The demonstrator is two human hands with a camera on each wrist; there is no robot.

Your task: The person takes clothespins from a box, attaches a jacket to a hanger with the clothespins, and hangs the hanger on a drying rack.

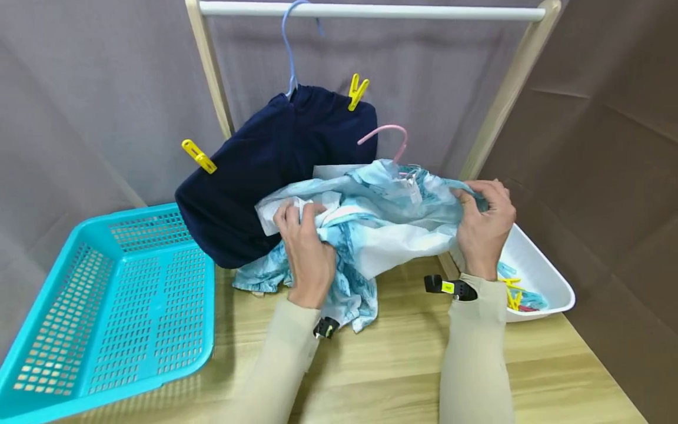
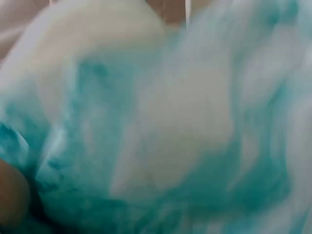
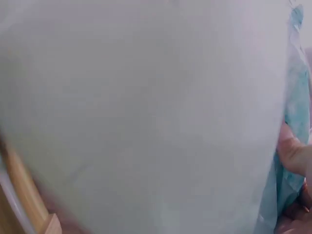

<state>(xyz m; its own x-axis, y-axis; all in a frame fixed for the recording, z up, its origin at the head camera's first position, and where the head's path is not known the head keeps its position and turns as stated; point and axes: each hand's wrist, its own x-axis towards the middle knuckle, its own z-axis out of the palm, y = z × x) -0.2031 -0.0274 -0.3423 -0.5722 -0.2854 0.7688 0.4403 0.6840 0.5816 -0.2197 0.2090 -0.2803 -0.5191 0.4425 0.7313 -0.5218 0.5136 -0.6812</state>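
Observation:
A light blue and white tie-dye garment (image 1: 397, 235) is held up between both hands, with a pink hanger (image 1: 392, 129) poking out at its neck. My left hand (image 1: 307, 253) grips the bunched fabric at its left side, and part of the cloth hangs down to the table. At the other end, my right hand (image 1: 486, 221) pinches the garment's upper edge between thumb and fingers. Blurred teal and white fabric (image 2: 161, 146) fills the left wrist view. A pale stretch of the cloth (image 3: 146, 107) covers most of the right wrist view, with the right thumb (image 3: 292, 151) against it.
Behind, a dark navy garment (image 1: 265, 153) hangs by a blue hanger (image 1: 289, 53) from a white rail (image 1: 371, 10), with yellow clothespins (image 1: 199, 156) on it. A turquoise basket (image 1: 206, 330) stands left. A white tray (image 1: 556, 288) with clothespins sits right on the wooden table (image 1: 397, 365).

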